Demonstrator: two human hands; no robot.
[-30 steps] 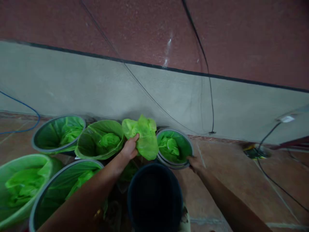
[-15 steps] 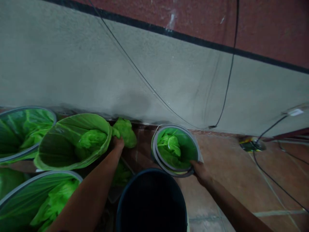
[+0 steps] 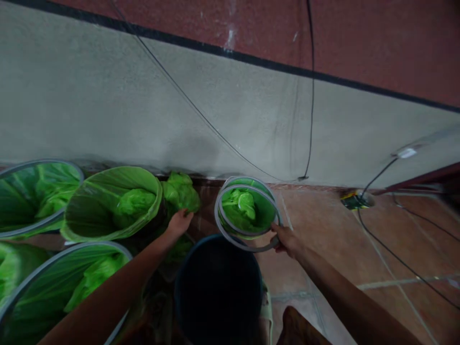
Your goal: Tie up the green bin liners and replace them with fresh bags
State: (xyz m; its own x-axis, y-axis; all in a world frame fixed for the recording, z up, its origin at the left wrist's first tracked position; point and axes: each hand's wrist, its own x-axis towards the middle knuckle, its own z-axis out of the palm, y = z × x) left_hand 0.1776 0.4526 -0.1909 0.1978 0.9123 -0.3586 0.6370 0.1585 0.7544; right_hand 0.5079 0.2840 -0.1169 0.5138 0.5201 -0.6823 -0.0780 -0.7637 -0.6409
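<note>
My right hand [image 3: 286, 239] grips a loose grey ring [image 3: 247, 248], which is tilted up off a bucket lined with a green plastic bag [image 3: 268, 211]. A crumpled green bundle with a pale round spot [image 3: 246, 205] lies inside that liner. My left hand [image 3: 179, 223] is just below a bunched green bag [image 3: 181, 191] by the wall, its fingers slightly apart and holding nothing I can see. Left of it, another green-lined bin [image 3: 104, 203] carries its liner folded over the rim. A dark blue bucket [image 3: 219, 292] stands between my arms.
More green-lined bins with grey rims, such as a left one [image 3: 21, 196] and a near one [image 3: 68, 287], crowd the left. Black cables [image 3: 381, 254] run down the wall [image 3: 161, 120] and over the tiled floor [image 3: 323, 215]. A yellow-and-black packet [image 3: 355, 200] lies right.
My right hand has lifted the grey ring partly off the bucket's rim. My left hand has let go of the bin's liner and shifted slightly right.
</note>
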